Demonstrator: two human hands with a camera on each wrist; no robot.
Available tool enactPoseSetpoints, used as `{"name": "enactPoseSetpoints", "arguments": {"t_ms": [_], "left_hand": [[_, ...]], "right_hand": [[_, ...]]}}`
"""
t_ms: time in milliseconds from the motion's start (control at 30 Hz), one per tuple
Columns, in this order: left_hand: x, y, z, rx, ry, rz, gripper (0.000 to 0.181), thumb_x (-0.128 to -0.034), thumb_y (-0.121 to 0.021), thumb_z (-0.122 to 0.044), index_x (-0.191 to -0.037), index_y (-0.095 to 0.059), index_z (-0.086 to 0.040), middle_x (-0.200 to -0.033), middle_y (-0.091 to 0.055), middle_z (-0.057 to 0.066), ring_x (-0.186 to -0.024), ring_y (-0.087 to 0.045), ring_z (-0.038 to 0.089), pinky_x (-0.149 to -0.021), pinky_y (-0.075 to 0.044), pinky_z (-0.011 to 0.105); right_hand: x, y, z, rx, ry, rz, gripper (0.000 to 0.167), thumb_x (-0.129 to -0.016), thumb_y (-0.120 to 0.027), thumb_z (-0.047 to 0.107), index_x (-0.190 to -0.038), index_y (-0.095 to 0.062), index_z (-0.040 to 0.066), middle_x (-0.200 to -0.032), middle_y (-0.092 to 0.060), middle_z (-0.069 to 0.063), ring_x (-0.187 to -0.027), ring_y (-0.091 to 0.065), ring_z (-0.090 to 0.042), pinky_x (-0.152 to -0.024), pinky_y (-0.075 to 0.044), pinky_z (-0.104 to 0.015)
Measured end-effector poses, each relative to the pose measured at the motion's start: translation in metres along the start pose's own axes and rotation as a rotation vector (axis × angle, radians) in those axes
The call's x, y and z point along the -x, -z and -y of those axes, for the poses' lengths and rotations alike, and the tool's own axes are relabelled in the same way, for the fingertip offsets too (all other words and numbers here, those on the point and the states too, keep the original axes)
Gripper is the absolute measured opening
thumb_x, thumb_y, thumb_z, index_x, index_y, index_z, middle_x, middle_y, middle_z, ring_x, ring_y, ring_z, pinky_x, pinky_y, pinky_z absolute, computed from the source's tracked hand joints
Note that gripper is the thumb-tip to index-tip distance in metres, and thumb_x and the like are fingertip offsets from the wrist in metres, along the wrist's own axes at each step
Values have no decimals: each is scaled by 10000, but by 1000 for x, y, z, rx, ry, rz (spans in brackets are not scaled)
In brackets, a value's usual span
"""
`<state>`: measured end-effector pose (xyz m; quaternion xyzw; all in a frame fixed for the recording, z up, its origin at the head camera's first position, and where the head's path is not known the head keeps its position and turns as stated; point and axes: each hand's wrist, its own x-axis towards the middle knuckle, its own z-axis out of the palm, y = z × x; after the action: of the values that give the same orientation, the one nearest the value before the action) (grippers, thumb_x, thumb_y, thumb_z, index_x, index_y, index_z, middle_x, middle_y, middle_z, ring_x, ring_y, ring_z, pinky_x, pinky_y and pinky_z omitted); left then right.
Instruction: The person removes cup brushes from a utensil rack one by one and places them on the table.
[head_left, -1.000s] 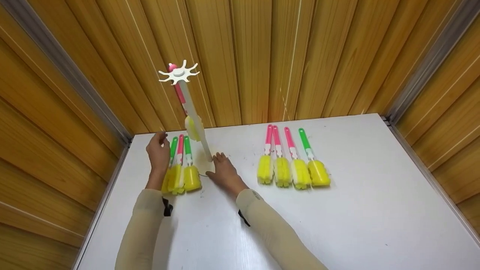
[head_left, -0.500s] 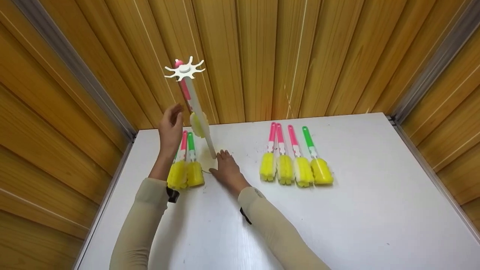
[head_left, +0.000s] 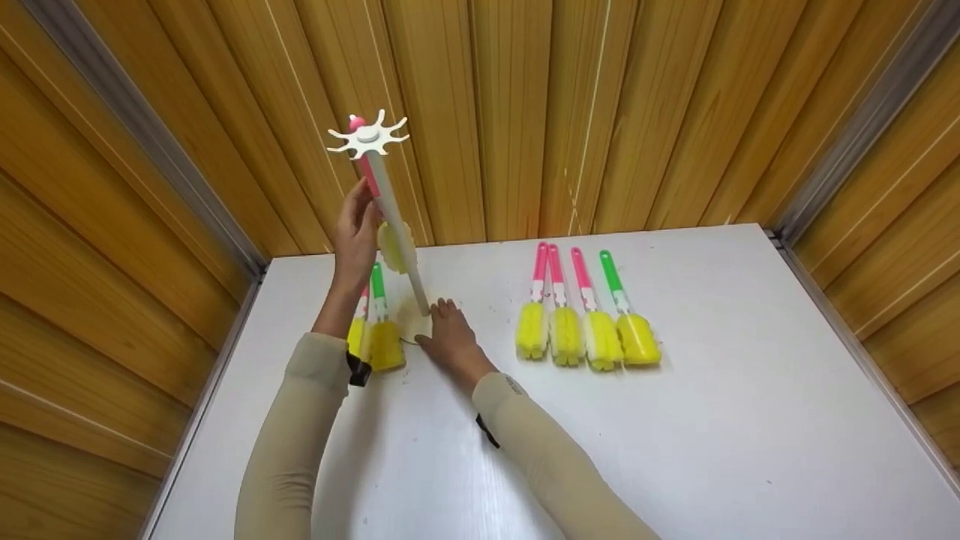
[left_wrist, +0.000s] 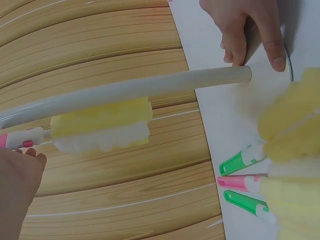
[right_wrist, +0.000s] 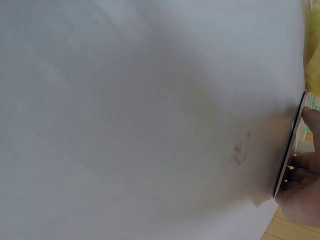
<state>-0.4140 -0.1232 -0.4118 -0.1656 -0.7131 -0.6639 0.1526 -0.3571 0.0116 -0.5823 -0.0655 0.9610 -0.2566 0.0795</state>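
A white stand with a hooked top (head_left: 367, 135) and a grey pole (head_left: 397, 225) rises from a round base (head_left: 412, 322). One pink-handled sponge brush (left_wrist: 100, 127) hangs from it, head down, beside the pole. My left hand (head_left: 355, 240) is raised at that brush's handle, its fingertips at the white neck; the fingers are bent but not seen wrapped round it. My right hand (head_left: 454, 337) rests on the base, fingers spread next to the pole's foot; in the right wrist view the thumb and fingers of the right hand (right_wrist: 305, 175) lie on the base.
To the right lie several yellow sponge brushes (head_left: 566, 334) in a row, with pink and green handles. More brushes (head_left: 386, 345) lie left of the base, partly behind my left arm. Wood-patterned walls (head_left: 510, 120) enclose the white table (head_left: 675, 450) behind and at both sides.
My left hand has moved up and to the right, from above the left brushes to the hanging brush's handle. My right hand stays on the base.
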Motion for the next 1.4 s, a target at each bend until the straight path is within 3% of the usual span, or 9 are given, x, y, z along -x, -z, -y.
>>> {"name": "enactPoseSetpoints", "arguments": {"t_ms": [233, 500, 733, 900, 1100, 1400], "left_hand": [[-4, -4, 4, -15, -34, -3, 403, -1093, -467, -181, -1473, -472, -46, -1391, -567, 101, -1243, -548, 198, -1095, -446, 387], [-5, 2, 8, 34, -22, -8, 404, -1084, -485, -154, -1473, -519, -48, -1271, -610, 116, -1084, -584, 207, -962, -498, 334], [-4, 13, 13, 87, 69, 75, 441, -1096, -460, -184, -1532, -464, -121, -1403, -577, 101, -1179, -578, 227, -1058, -463, 378], [-4, 20, 14, 61, 85, 123, 465, -1085, -490, -172, -1547, -446, -204, -1466, -556, 72, -1228, -580, 252, -1076, -463, 399], [-6, 23, 14, 41, 91, 122, 452, -1076, -512, -154, -1523, -476, -209, -1433, -589, 100, -1206, -611, 254, -1041, -499, 373], [-5, 22, 17, 122, 82, 96, 452, -1062, -517, -91, -1510, -485, -148, -1397, -605, 147, -1163, -622, 236, -1012, -512, 354]], "right_hand": [[-1, -1, 0, 43, 13, -12, 727, -1023, -597, 414, -1563, -344, -2, -1647, -283, -160, -1536, -225, -302, -1236, -210, -412], [-1, 0, 0, 40, 23, -14, 728, -1025, -598, 410, -1563, -340, -7, -1645, -283, -167, -1532, -234, -315, -1232, -223, -420], [-1, -1, 0, 22, 19, -7, 737, -1026, -595, 416, -1572, -324, 3, -1655, -260, -165, -1539, -211, -313, -1233, -213, -430], [-1, -1, 0, -17, 0, 6, 740, -1027, -591, 423, -1584, -308, 25, -1669, -229, -146, -1548, -180, -302, -1235, -200, -441], [0, 0, 0, -29, -9, 5, 735, -1024, -599, 415, -1583, -317, 30, -1668, -236, -143, -1547, -185, -302, -1235, -202, -447], [-1, 0, 0, 8, 11, -23, 720, -1016, -616, 402, -1552, -364, -7, -1638, -298, -175, -1527, -244, -324, -1225, -244, -441]]}}
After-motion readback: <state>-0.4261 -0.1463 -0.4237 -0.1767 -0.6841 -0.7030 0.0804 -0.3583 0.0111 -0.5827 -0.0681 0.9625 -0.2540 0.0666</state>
